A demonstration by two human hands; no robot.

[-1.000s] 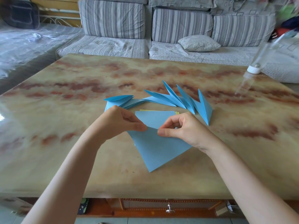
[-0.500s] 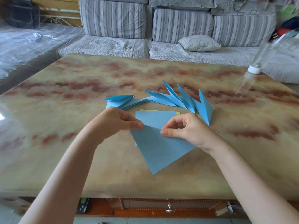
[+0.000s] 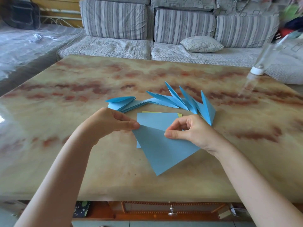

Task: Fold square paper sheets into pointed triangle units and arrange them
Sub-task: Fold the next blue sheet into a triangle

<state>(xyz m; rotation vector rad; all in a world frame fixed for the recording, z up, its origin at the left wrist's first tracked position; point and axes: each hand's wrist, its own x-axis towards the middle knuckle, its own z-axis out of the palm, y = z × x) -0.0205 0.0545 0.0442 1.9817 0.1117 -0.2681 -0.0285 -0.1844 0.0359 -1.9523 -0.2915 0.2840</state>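
The sheet (image 3: pixel 161 151) pinched by the left hand (image 3: pixel 108 123) and right hand (image 3: pixel 193 131) is smooth matt blue paper, like the folded units (image 3: pixel 205 110) just beyond the right hand. Under both hands the table (image 3: pixel 82 161) top looks like glossy polished stone, and well beyond them the sofa (image 3: pixel 114 18) is striped cloth.

On the table (image 3: pixel 82 89), folded units (image 3: pixel 180 102) fan behind the paper stack (image 3: pixel 155 120).

I get only a sliver of the yellow sheets (image 3: pixel 179 114) under the flat blue sheet (image 3: pixel 156 120), itself half covered by the held sheet (image 3: pixel 164 151); the clear bottle (image 3: pixel 258 70) is blurred
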